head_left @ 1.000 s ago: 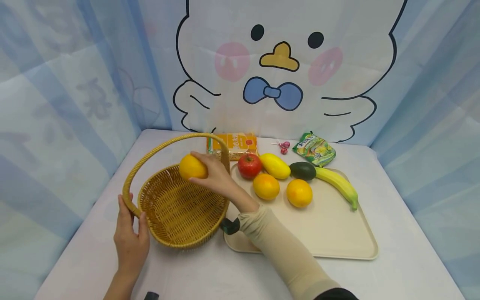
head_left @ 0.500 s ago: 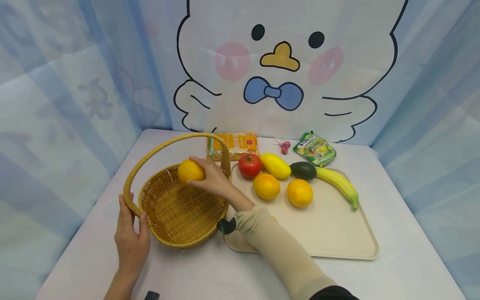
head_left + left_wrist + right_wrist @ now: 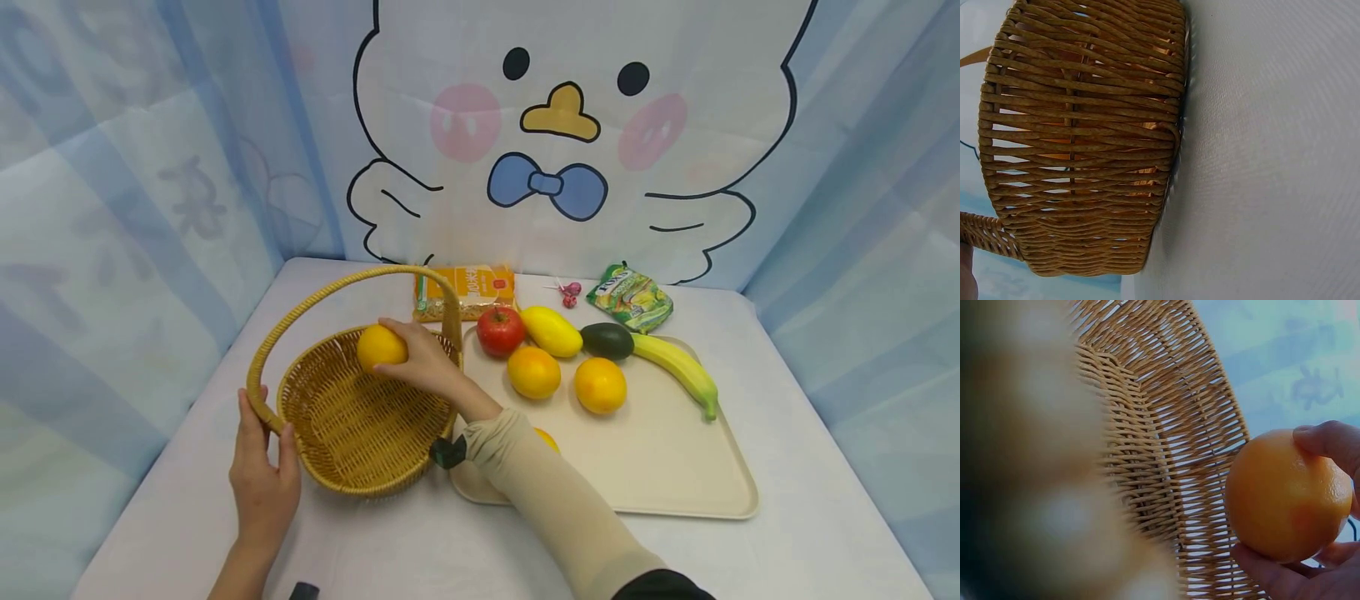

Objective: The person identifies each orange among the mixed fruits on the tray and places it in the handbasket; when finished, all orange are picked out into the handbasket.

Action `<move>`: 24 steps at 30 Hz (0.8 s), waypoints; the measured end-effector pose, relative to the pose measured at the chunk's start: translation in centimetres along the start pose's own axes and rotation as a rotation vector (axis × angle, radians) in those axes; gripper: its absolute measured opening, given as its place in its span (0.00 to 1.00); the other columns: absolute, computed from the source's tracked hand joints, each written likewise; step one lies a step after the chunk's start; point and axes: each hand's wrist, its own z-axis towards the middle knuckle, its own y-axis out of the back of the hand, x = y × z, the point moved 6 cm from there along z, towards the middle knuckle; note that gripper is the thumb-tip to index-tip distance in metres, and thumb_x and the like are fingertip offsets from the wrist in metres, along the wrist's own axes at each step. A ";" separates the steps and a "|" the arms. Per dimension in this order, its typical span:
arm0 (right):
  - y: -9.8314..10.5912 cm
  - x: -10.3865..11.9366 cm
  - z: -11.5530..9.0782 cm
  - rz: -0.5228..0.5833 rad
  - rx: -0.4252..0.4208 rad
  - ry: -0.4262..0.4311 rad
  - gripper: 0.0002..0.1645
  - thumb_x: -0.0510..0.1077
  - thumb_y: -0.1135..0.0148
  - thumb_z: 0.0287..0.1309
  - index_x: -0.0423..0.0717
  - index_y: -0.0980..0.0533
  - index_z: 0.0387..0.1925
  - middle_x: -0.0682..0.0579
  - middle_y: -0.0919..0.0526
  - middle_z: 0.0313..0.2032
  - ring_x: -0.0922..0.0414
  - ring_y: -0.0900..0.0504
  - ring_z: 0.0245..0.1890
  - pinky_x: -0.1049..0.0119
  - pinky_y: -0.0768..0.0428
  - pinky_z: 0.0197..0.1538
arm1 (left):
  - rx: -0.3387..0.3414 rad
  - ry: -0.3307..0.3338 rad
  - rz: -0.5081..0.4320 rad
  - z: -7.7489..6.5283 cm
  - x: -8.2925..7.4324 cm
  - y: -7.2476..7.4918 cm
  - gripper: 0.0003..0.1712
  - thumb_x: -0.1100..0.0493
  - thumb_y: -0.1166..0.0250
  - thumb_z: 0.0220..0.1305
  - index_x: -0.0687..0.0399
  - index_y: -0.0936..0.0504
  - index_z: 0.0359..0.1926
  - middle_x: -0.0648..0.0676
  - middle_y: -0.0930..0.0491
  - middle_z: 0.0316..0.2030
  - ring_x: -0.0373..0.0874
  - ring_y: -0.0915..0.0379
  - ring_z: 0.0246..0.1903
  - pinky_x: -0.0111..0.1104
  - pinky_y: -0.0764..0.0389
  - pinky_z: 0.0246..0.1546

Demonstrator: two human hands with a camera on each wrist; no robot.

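A wicker basket (image 3: 360, 433) with a tall arched handle stands at the left of the table. My left hand (image 3: 262, 483) grips the foot of the handle at the basket's left side; in the left wrist view only a fingertip shows beside the woven wall (image 3: 1085, 137). My right hand (image 3: 427, 358) holds an orange (image 3: 382, 348) inside the basket's far part, below the handle arch. The right wrist view shows thumb and fingers around the orange (image 3: 1288, 497), close to the woven wall. The basket's visible floor is bare.
A beige tray (image 3: 660, 467) on the right bears a red apple (image 3: 500, 332), a yellow mango (image 3: 551, 332), a dark green avocado (image 3: 607, 342), a banana (image 3: 678, 371) and several oranges (image 3: 600, 386), one mostly behind my right sleeve. Behind lie an orange packet (image 3: 476, 292), lollipops (image 3: 570, 292) and a green bag (image 3: 630, 297).
My right hand has lowered the orange a little into the basket. The right forearm has shifted slightly left, exposing part of another orange on the tray. My left hand has stayed put.
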 end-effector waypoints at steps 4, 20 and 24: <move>-0.1 -0.2 0.0 0.010 0.007 -0.012 0.42 0.50 0.33 0.54 0.51 0.39 0.69 0.45 0.32 0.64 0.51 0.28 0.58 0.60 0.23 0.57 | -0.001 0.000 0.001 0.0 -0.1 0.0 0.40 0.73 0.44 0.63 0.62 0.50 0.72 0.64 0.34 0.65 0.32 0.45 0.67 0.09 0.42 0.62; -0.6 -1.3 0.2 0.029 0.026 -0.032 0.41 0.49 0.33 0.54 0.50 0.38 0.68 0.48 0.29 0.62 0.53 0.25 0.54 0.65 0.22 0.54 | -0.012 -0.012 -0.004 0.0 0.0 0.0 0.39 0.73 0.45 0.63 0.63 0.50 0.72 0.65 0.34 0.64 0.33 0.45 0.67 0.10 0.41 0.62; -0.5 -1.3 0.3 0.028 0.035 -0.050 0.41 0.49 0.34 0.54 0.51 0.39 0.68 0.47 0.29 0.63 0.53 0.25 0.54 0.64 0.21 0.54 | -0.006 -0.008 -0.001 0.0 0.1 -0.1 0.39 0.73 0.45 0.63 0.62 0.50 0.72 0.64 0.34 0.65 0.33 0.45 0.67 0.10 0.42 0.62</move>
